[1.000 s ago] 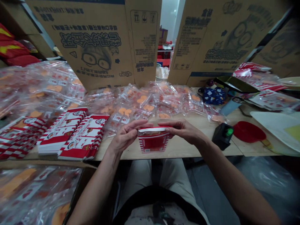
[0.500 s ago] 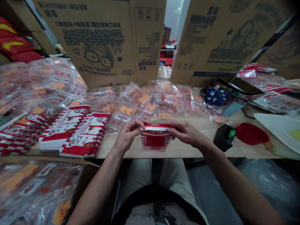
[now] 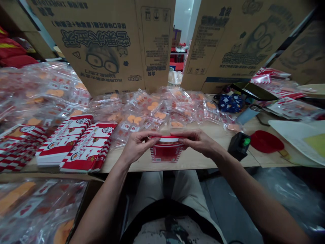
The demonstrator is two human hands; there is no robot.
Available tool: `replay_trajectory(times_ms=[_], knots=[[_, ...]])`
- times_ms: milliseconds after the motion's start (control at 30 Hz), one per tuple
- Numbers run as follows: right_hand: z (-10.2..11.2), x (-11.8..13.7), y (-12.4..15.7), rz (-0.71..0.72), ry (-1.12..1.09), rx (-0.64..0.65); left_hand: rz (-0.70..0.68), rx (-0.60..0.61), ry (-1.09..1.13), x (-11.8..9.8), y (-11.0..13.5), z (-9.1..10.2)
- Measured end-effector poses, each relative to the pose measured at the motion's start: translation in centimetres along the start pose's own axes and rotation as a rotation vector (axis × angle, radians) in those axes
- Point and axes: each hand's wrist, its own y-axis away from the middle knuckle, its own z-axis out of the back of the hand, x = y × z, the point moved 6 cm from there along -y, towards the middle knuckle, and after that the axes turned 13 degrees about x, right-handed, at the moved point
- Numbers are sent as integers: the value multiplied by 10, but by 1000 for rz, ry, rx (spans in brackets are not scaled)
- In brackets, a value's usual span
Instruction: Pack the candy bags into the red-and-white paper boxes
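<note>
A small red-and-white striped carton [image 3: 165, 153] stands upright at the near edge of the wooden table [image 3: 203, 159]. My left hand [image 3: 135, 145] pinches its top rim from the left, fingers closed on it. From the right, my right hand [image 3: 199, 141] pinches the same rim, fingers pressed along the red top flap. Behind the carton lies a heap of clear bags with orange pieces [image 3: 152, 110].
Two stacks of flat striped cartons [image 3: 81, 145] lie left of my hands. A black device with a green light [image 3: 238, 145], a red lid [image 3: 266, 141] and a white tray [image 3: 299, 142] sit right. Big cardboard boxes [image 3: 106, 44] wall the back. An open box of bags [image 3: 38, 206] stands low left.
The carton's top flap has been folded down flatter under my fingers, and the carton sits lower on the table edge. Both hands stay on its rim.
</note>
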Motion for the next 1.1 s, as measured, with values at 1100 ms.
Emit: replay_trajectory(times_ms=[1100], knots=[[-18,-3,30,528,755,-267,-541,49,-764,-24,-1,-33]])
